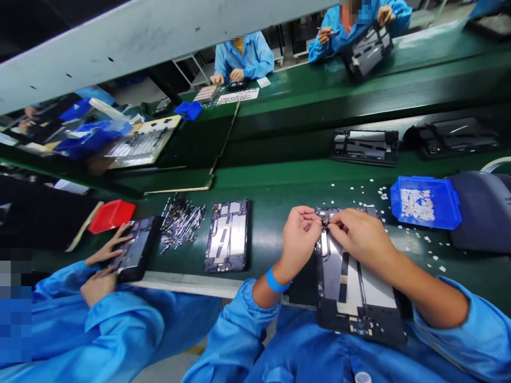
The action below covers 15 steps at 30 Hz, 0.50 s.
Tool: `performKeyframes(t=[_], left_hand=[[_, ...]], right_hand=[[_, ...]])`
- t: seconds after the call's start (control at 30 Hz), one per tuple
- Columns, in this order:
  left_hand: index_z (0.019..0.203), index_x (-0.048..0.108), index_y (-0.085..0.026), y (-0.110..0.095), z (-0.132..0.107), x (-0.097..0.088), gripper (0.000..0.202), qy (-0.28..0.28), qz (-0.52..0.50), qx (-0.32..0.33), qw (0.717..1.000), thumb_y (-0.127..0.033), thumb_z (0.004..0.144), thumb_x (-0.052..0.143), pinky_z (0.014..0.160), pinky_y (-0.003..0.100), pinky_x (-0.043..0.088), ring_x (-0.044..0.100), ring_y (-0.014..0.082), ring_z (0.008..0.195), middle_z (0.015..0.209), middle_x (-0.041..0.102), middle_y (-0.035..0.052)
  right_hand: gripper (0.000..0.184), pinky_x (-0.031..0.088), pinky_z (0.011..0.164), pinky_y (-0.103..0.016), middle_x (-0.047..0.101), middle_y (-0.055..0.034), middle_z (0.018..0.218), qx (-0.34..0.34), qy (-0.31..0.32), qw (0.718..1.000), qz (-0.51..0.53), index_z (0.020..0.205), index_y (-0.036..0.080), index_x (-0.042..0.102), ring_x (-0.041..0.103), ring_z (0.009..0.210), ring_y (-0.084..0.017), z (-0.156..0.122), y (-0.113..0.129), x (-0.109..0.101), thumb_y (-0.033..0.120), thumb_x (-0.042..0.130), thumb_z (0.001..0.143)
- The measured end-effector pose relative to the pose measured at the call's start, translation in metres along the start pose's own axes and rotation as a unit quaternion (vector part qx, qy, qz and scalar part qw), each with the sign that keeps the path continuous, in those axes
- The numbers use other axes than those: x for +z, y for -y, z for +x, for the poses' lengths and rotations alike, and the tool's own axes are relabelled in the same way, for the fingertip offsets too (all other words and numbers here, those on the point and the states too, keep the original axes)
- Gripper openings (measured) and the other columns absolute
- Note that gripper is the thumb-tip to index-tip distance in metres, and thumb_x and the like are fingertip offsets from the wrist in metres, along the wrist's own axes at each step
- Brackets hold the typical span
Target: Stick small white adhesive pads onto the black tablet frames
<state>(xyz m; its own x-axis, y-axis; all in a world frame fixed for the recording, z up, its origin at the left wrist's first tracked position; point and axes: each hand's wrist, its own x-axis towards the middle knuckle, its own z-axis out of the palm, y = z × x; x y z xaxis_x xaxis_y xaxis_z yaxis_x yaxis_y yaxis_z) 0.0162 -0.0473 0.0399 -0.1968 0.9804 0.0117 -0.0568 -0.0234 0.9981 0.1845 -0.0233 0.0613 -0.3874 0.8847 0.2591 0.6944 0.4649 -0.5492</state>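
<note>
In front of me lies an opened tablet (332,284), its back off and its battery and flex cables showing. My left hand (300,234) is over its upper left corner, thumb and forefinger pinched together. My right hand (357,229) meets it there, also in a pinch. Between the two sets of fingertips a small dark part (324,224) shows, too small to name exactly. The right hand and forearm hide much of the tablet's upper right.
Left of me rest another opened tablet (227,234) and a pile of thin strips (181,221). A co-worker's hands touch a tablet (136,247) near a red tray (112,215). At right, a blue bin (451,205) holds white bits; more are scattered around it.
</note>
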Motion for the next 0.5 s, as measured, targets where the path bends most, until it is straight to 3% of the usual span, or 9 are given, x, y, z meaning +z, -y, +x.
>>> performKeyframes(t=[0.3,0.4,0.5], left_hand=[[0.107,0.055,-0.019,-0.002,-0.003,0.004,0.029,0.015,0.014,0.005,1.000,-0.015,0.083,0.070,0.075,0.025,0.054,0.068,0.0125,0.080,0.087,0.068,0.0005],[0.107,0.053,-0.019,-0.001,0.001,0.002,0.031,0.019,-0.015,-0.011,1.000,-0.015,0.081,0.071,0.073,0.025,0.054,0.067,0.0119,0.077,0.087,0.067,0.0000],[0.106,0.051,-0.020,0.001,0.007,-0.001,0.033,0.019,-0.044,-0.042,0.998,-0.016,0.080,0.072,0.072,0.025,0.055,0.068,0.0117,0.074,0.086,0.066,-0.0007]], right_hand=[[0.015,0.034,0.063,-0.029,0.062,-0.0014,0.069,0.013,0.009,0.999,0.043,0.069,0.021,0.058,0.055,0.066,-0.016,0.011,0.000,0.007,0.017,0.056,0.082],[0.013,0.036,0.062,-0.028,0.062,-0.0002,0.067,0.052,0.001,0.995,0.086,0.067,0.022,0.057,0.056,0.064,-0.016,0.008,-0.017,-0.013,0.018,0.056,0.079],[0.010,0.040,0.062,-0.030,0.067,-0.0019,0.071,0.130,-0.028,0.990,0.047,0.073,0.023,0.064,0.060,0.064,-0.018,-0.009,-0.056,-0.054,0.024,0.059,0.081]])
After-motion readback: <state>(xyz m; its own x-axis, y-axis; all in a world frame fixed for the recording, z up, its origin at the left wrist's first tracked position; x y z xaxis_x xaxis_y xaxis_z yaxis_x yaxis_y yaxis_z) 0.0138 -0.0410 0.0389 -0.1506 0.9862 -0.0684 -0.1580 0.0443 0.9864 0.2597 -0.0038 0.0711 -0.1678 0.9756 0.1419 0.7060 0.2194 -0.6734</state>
